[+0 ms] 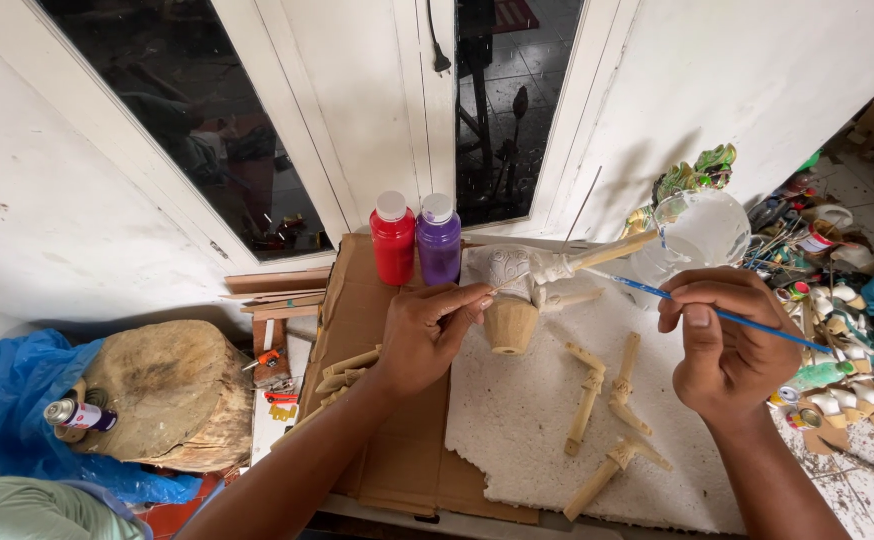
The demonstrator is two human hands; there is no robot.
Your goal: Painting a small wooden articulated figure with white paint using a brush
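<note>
My left hand [427, 335] holds a carved wooden puppet head [512, 290] by a thin pin at its side; the head is partly painted white, with a bare wooden neck base. My right hand [722, 340] grips a thin blue paintbrush [747, 322] whose tip reaches toward the puppet head. A wooden stick [607, 252] with a white-painted end juts from the head toward the upper right. Several unpainted wooden puppet arm pieces [607, 400] lie on the white foam sheet [517, 420] below my hands.
A red paint bottle [393, 240] and a purple paint bottle [439, 238] stand on cardboard [397, 460] by the door. A clear glass of water [702, 232] sits at the right. A tree-stump block [167, 395] is at the left, and small paint pots [837, 390] clutter the right.
</note>
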